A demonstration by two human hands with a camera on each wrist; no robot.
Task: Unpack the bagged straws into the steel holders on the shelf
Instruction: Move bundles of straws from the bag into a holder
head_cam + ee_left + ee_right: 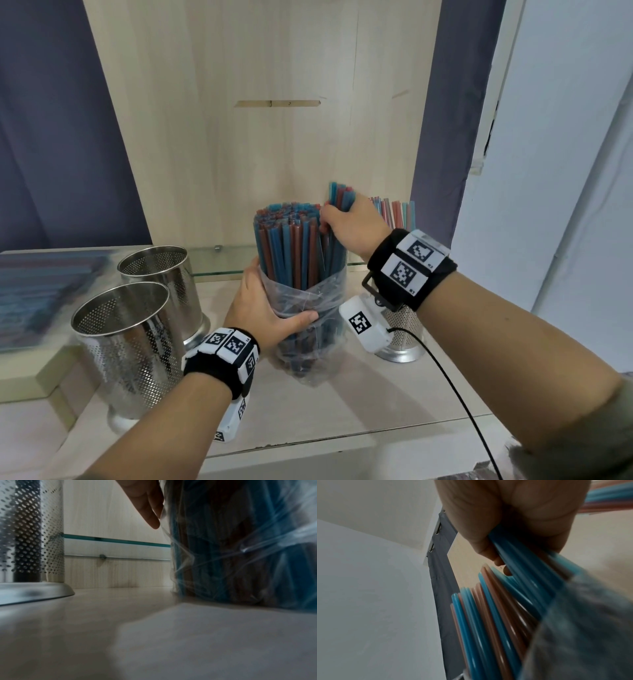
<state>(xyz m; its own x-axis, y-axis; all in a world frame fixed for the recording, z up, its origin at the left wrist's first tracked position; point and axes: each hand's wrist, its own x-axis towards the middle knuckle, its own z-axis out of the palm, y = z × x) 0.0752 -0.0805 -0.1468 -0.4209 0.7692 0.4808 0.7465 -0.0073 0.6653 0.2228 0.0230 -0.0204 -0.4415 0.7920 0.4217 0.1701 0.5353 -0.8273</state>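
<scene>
**Blue and red straws, one fistful on its way out**

Blue and red plastic is bunched in our right hand [352, 228], fingers curled tight round a fistful of straws [339, 198] at the bag's right edge; the wrist view shows the thumb clamped across them. Our left hand [270, 308] wraps the clear bag [308, 342] low down, thumb across the front, fingers [150, 511] pressed flat together against the plastic at the back.

The bag stands upright on the wooden shelf [376, 411], the main bundle [291, 246] packed inside. Two empty steel holders [130, 342] wait at the left; a third holder [400, 342] behind our right wrist already shows straws [394, 210].

The risks, as we judge them: neighbouring straws dragging up with the fistful and spilling, or the loosened bundle fanning out and tipping the bag if the left hand slackens. That right wrist is also close to the filled holder and could knock it.
</scene>
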